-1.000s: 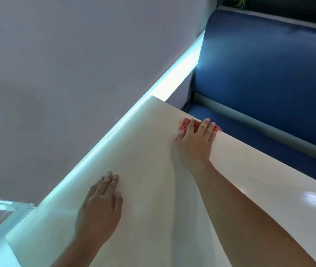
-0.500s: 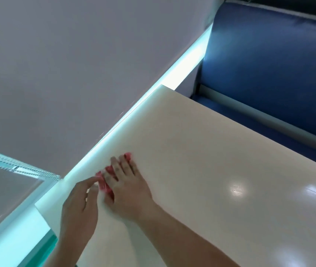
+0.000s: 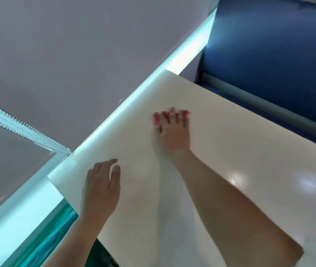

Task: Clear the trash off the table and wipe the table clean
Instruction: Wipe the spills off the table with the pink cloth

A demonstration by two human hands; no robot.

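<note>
Red cloth (image 3: 156, 118) pressed under flat right hand (image 3: 172, 138); left hand (image 3: 99, 187) relaxed over table (image 3: 240, 135).

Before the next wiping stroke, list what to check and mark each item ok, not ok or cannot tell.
1. Red cloth under the right hand: ok, it shows between the pressing fingers.
2. Cloth inside the table edges: ok, it lies away from every edge in view.
3. Left hand out of the path: ok, it is on the table near the corner, apart from the cloth.
4. Trash cleared: cannot tell, the tabletop runs out of frame.
5. Surface clean: cannot tell, only glare shows.
</note>
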